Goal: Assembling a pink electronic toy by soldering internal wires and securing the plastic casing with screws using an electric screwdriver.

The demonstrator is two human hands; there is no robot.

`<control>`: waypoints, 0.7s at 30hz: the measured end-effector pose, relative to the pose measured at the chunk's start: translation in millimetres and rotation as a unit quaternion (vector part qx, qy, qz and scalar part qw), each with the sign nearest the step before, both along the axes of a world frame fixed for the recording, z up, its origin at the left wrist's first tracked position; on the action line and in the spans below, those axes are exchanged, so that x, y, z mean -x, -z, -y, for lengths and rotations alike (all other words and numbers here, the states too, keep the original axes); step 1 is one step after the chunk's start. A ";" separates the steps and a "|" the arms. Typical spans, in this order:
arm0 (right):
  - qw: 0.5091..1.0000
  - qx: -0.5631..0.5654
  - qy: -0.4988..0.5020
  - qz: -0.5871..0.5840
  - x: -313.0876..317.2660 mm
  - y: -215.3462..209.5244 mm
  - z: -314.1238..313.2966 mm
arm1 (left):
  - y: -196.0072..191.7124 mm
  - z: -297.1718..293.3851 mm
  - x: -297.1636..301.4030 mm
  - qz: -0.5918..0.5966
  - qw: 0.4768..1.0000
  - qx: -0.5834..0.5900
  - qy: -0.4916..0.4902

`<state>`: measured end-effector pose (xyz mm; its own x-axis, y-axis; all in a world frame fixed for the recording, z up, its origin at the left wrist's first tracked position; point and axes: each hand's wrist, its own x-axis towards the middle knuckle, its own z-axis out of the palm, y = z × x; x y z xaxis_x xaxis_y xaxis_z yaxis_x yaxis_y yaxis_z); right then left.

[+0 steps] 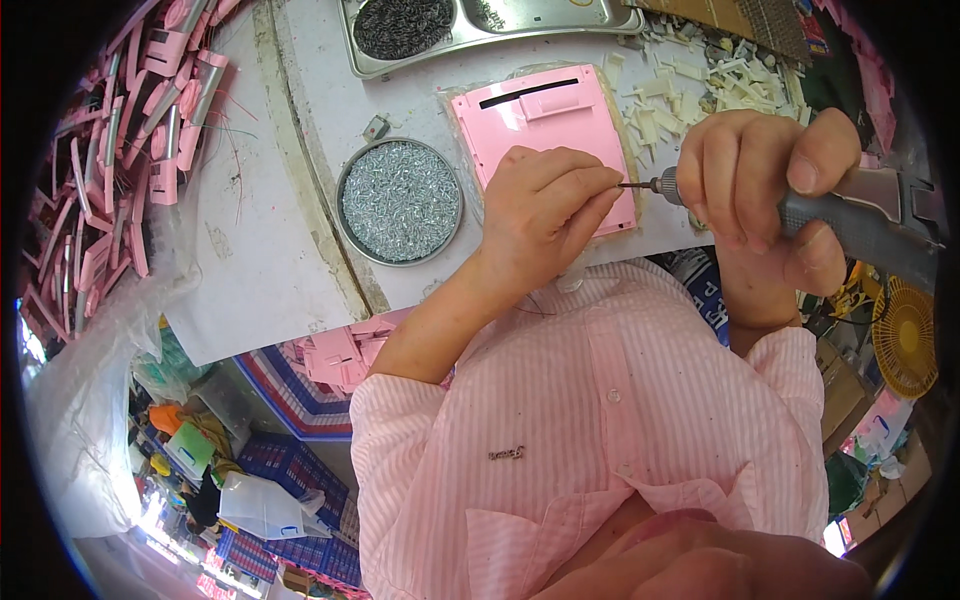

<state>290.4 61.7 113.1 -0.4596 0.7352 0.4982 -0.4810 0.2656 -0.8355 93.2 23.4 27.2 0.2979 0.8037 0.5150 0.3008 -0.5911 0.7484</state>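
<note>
My right hand (765, 180) grips a grey electric screwdriver (860, 220), its thin bit (640, 185) pointing left. The fingertips of my left hand (545, 205) pinch at the tip of that bit, where a small screw may sit; it is too small to tell. Both hands hover over a flat pink plastic panel (535, 115) with a dark slot, lying on the white workbench (270, 240). A round metal tin full of small silver screws (400, 200) stands just left of my left hand.
A steel tray (500, 30) with dark screws sits at the far edge. Small white plastic pieces (680, 95) are scattered at the right. Pink plastic parts (130, 150) pile up at the left. A yellow fan (905, 335) stands low at the right.
</note>
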 end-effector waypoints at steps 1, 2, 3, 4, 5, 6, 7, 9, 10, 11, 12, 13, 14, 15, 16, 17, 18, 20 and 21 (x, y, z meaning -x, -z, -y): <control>1.000 0.000 0.001 0.002 0.6 -0.1 0.2 | 2.3 0.5 -0.3 0.004 1.000 -0.002 -0.001; 1.000 0.001 0.001 0.003 1.4 -0.1 0.5 | 3.5 1.1 -0.4 0.008 1.000 -0.004 -0.002; 1.000 0.001 0.002 0.005 2.1 -0.1 0.8 | 3.4 1.7 -0.2 0.012 1.000 -0.004 -0.004; 1.000 0.000 0.001 0.005 2.7 0.1 0.8 | 3.1 2.5 0.1 0.016 1.000 -0.005 -0.006; 1.000 -0.001 0.002 0.004 2.9 -0.2 0.3 | 2.2 2.4 0.2 0.019 1.000 -0.005 -0.007; 1.000 -0.002 0.002 0.003 3.2 -0.5 -0.1 | 1.1 2.3 0.5 0.012 1.000 -0.010 -0.006; 1.000 0.006 -0.001 -0.006 3.3 -0.4 -0.3 | -0.1 2.2 1.0 0.005 1.000 -0.016 -0.007; 1.000 0.017 -0.006 -0.021 2.3 0.3 -0.1 | -4.1 -1.1 2.5 -0.015 1.000 -0.021 -0.003; 1.000 0.011 0.008 -0.018 2.0 1.8 -2.7 | -8.8 -5.1 6.5 -0.031 0.999 -0.020 -0.001; 1.000 0.004 0.026 -0.012 -0.4 5.0 -7.3 | -10.9 -8.7 8.9 -0.044 0.999 -0.018 0.005; 0.999 -0.001 0.036 -0.012 -0.9 12.3 -13.6 | -7.5 -9.8 13.2 -0.047 0.999 0.002 -0.019; 0.997 0.000 0.071 -0.016 1.0 23.1 -23.2 | -1.5 -11.9 17.2 -0.050 0.998 0.022 -0.043; 0.993 0.000 0.118 -0.012 1.7 33.2 -33.6 | 3.7 -16.1 16.2 -0.045 0.997 0.042 -0.055; 0.988 0.001 0.155 -0.014 5.8 41.1 -42.8 | 6.1 -16.2 16.1 -0.066 0.996 0.043 -0.049; 0.985 0.035 0.171 -0.012 9.2 44.6 -47.4 | 8.2 -16.2 15.7 -0.086 0.994 0.044 -0.043; 0.980 0.070 0.187 -0.009 11.9 47.9 -50.8 | 9.9 -16.8 15.0 -0.105 0.993 0.046 -0.036; 0.980 0.076 0.184 -0.019 14.7 53.8 -56.6 | 9.2 -17.8 15.3 -0.110 0.992 0.060 -0.024; 0.984 0.061 0.158 -0.055 21.0 69.1 -71.7 | 4.1 -19.7 17.2 -0.121 0.989 0.086 0.000; 0.987 0.040 0.134 -0.081 23.4 75.2 -77.5 | 2.3 -20.4 18.0 -0.115 0.989 0.097 0.009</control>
<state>266.9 139.2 37.9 -0.1633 0.8589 0.4854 -0.5312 0.3380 -0.7769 75.2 43.8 24.8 0.4050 0.8742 0.2678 0.4670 -0.4496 0.7614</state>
